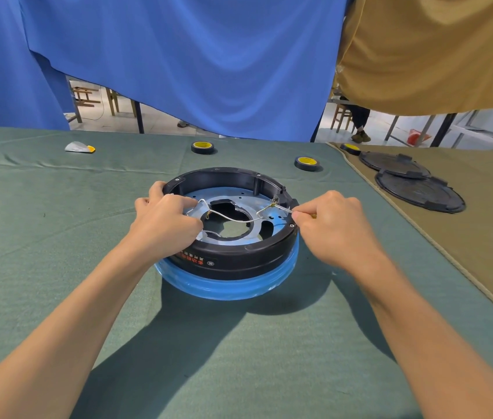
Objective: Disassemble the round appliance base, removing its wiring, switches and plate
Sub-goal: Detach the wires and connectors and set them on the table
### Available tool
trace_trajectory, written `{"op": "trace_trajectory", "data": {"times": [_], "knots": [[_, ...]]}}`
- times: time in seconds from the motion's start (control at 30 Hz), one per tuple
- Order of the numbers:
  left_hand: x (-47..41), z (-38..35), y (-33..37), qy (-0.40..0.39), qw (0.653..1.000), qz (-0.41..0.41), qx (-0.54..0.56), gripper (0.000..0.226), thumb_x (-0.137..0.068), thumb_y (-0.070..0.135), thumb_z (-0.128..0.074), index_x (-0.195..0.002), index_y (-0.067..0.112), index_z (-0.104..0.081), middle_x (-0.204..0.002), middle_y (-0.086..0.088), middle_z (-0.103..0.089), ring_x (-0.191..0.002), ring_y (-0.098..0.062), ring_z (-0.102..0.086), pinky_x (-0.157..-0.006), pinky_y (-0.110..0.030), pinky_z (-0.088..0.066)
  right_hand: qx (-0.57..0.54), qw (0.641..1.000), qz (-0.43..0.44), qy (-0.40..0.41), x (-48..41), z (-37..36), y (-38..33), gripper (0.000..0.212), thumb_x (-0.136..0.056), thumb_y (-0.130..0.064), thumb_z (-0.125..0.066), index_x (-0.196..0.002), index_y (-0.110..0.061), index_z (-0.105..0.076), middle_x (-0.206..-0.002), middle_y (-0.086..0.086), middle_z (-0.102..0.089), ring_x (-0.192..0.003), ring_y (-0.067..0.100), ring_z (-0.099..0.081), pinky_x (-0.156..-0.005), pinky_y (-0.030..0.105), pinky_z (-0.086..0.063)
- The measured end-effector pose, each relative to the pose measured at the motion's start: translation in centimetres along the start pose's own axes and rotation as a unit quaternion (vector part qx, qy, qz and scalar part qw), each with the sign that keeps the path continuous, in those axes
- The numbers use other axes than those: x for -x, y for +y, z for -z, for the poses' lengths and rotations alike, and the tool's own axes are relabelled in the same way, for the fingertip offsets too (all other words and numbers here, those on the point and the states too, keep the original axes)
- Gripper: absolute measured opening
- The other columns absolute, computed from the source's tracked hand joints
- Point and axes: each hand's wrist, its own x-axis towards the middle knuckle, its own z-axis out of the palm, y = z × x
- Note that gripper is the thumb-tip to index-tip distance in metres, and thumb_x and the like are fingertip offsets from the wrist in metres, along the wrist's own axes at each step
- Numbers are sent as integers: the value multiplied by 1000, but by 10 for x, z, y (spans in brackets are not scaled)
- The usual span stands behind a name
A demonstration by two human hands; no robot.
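Here, the left hand curled its fingers over the left rim of the round black appliance base, gripping it. The base sat between both hands on a blue-filmed ring on the green cloth. A white wire looped across the silver metal plate inside it. The right hand, fingers closed, pinched a thin metal tool whose tip pointed at the base's right inner wall. Beyond this hand lay a black tape roll; farther right, two round black covers.

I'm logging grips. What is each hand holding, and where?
Left hand grips the black base by its left rim. Right hand pinches a thin screwdriver-like tool near its handle; tip at the right rim.
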Motion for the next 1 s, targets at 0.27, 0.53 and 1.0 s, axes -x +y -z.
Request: {"op": "trace_trajectory", "data": {"times": [0.27,0.53,1.0], "knots": [[0,-1,0,4,1000,6,8,45,-84,15,-53,-126,31,-61,-147,-6,-22,-130,-35,-21,-100,-43,-26,-85,996,-36,-20,-7,-5,2,24,-87,-10,-48,-100,1,-65,-64,20,-37,-56,13,-22,-48,28,-25],[-1,-2,-3,9,1000,5,13,43,-82,17,-55,-123,29,-61,-152,-5,-18,-133,-33,-18,-101,-44,-27,11,1000,-10,3,7,-2,-5,34,-84,-9,-44,-52,-8,-32,-53,10,-34,-64,34,-39,-51,34,-24],[-1,-1,-3,8,1000,8,14,45,-81,16,-57,-123,29,-61,-150,-4,-21,-132,-34,-21,-100,-44,-28,49,999,0,12,12,0,-5,38,-87,-10,-45,-51,-11,-32,-55,9,-34,-59,30,-37,-46,32,-20]]}}
